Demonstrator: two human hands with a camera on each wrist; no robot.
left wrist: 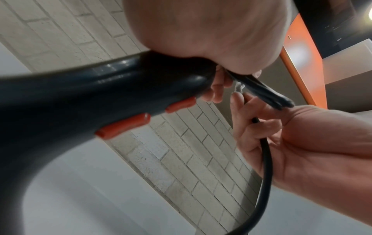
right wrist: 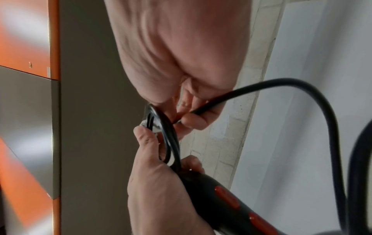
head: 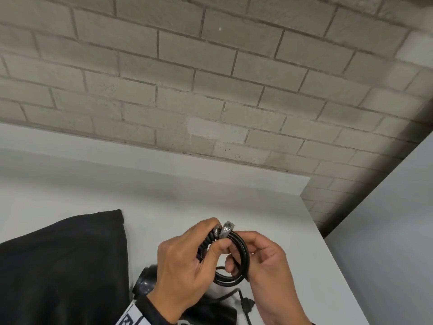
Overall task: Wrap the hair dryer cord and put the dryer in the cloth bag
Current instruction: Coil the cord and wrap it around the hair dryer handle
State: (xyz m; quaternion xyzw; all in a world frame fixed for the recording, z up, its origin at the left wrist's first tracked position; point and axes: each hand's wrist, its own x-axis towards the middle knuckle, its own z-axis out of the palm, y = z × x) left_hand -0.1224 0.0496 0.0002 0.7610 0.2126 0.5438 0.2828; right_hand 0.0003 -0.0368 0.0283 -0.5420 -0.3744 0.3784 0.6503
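Observation:
A black hair dryer hangs just above the white table, its handle with red buttons gripped in my left hand. That hand also pinches a coiled bundle of black cord against the handle end, next to a shiny plastic-wrapped tie. Opposite it, my right hand curls its fingers round the far side of the coil. A loose run of cord loops away from the right hand. The black cloth bag lies flat on the table to the left.
The white table ends at a brick wall behind. A grey panel stands to the right past the table edge. More cord with a small moulded block lies on the table under my hands.

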